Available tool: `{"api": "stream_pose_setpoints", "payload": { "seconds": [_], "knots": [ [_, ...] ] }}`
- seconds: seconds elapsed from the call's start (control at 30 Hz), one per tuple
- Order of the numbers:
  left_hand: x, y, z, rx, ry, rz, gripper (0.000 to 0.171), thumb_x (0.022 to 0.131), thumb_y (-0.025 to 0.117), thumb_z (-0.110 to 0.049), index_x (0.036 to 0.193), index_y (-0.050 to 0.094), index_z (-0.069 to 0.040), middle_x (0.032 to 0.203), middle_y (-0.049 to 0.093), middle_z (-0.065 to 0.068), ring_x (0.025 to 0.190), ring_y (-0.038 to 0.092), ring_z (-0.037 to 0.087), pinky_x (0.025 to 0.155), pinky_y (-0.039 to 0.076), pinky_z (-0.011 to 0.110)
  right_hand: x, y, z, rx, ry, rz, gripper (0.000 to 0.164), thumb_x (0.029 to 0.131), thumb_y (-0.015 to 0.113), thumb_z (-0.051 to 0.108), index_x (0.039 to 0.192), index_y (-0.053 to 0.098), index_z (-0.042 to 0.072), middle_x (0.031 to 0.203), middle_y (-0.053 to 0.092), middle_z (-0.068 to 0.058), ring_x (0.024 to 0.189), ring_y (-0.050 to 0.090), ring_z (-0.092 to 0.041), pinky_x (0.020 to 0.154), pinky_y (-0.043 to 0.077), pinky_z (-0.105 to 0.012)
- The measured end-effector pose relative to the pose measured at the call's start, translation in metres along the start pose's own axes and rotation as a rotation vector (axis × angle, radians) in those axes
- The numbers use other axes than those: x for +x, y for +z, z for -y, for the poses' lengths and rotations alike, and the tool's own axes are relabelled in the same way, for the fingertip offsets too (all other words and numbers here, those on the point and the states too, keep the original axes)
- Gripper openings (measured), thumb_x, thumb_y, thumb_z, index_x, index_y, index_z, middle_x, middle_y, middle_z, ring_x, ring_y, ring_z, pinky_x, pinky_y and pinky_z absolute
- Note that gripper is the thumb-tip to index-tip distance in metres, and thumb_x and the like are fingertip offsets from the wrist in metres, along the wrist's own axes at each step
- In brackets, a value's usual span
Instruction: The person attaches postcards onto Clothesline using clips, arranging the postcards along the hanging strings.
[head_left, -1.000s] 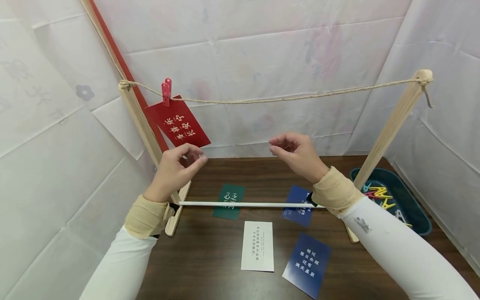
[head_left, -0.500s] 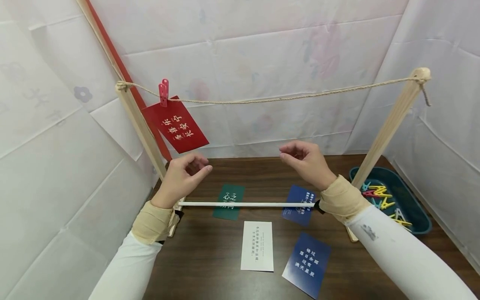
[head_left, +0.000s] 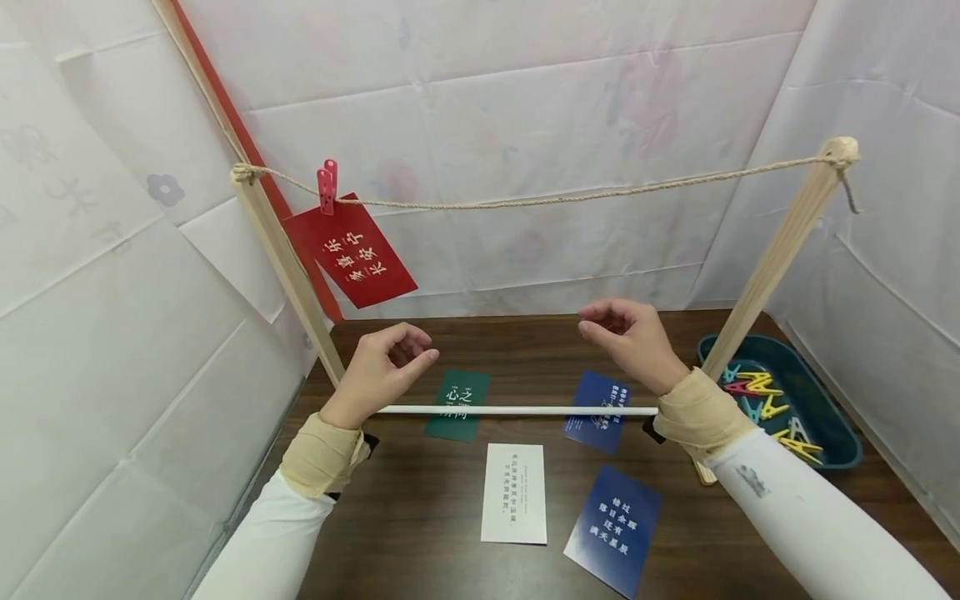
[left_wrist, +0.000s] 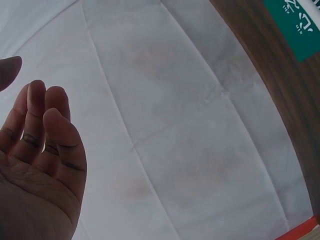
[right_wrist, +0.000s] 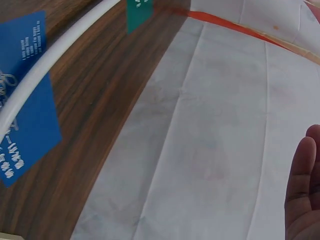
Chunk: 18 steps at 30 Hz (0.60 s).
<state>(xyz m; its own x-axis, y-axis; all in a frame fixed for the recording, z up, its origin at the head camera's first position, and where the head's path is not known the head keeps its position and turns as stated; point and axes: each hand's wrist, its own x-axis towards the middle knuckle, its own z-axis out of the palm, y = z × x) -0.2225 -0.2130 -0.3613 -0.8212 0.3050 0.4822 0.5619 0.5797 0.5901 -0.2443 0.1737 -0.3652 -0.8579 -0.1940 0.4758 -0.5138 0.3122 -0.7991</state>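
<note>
My left hand (head_left: 378, 371) hovers above the table at the left, its fingers loosely curled around nothing. Level with it on the right, my right hand (head_left: 633, 342) is also relaxed and holds nothing. A red card (head_left: 367, 265) with white characters hangs tilted from a rope (head_left: 525, 202), gripped at its upper corner by a pink clothespin (head_left: 327, 192). On the table lie a green card (head_left: 467, 387), a white card (head_left: 514, 500), a blue card (head_left: 615, 529) and a second blue card (head_left: 581, 429). In the left wrist view, the left fingers (left_wrist: 65, 135) are bent and bare.
Wooden posts (head_left: 780, 246) carry the rope at both ends. Low between them runs a white rod (head_left: 517, 410), crossing over the green and upper blue cards. Behind the right forearm stands a dark green basket (head_left: 846, 446) with several coloured clothespins (head_left: 765, 383). White sheeting (head_left: 525, 108) encloses the table.
Both hands have moved down from near the rope and to the right, still holding nothing. The red card stays pinned on the rope.
</note>
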Motion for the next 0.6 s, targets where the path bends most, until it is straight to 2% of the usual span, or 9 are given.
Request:
{"api": "stream_pose_setpoints", "payload": {
  "seconds": [0.3,0.4,0.6],
  "knots": [
    [-0.006,0.011,0.006,-0.026,-0.017,0.044,0.014,0.096,0.083,-0.01,0.106,0.074,-0.006,0.088,0.073,0.004,0.074,0.063,0.015,0.068,0.056,0.025,-0.011,-0.007,-0.015,-0.034,0.054,-0.022,0.014,0.1,0.076,0.004,0.112,0.077,-0.003,0.098,0.08,-0.012,0.083,0.071,-0.006,0.072,0.056,-0.018],
    [-0.008,0.015,0.007,-0.025,-0.033,0.058,0.014,0.096,0.083,-0.011,0.106,0.075,-0.007,0.088,0.073,0.002,0.074,0.062,0.014,0.068,0.056,0.025,-0.015,-0.009,-0.019,-0.051,0.07,-0.02,0.015,0.101,0.075,0.006,0.113,0.077,-0.003,0.099,0.08,-0.014,0.083,0.072,-0.009,0.072,0.056,-0.019],
    [-0.011,0.022,0.009,-0.016,-0.057,0.096,0.013,0.097,0.083,-0.014,0.106,0.075,-0.009,0.087,0.072,0.0,0.073,0.062,0.012,0.067,0.056,0.025,-0.023,-0.013,-0.027,-0.062,0.084,-0.007,0.015,0.102,0.074,0.006,0.114,0.077,-0.003,0.102,0.079,-0.023,0.081,0.07,-0.005,0.07,0.057,-0.019]
  ]
}}
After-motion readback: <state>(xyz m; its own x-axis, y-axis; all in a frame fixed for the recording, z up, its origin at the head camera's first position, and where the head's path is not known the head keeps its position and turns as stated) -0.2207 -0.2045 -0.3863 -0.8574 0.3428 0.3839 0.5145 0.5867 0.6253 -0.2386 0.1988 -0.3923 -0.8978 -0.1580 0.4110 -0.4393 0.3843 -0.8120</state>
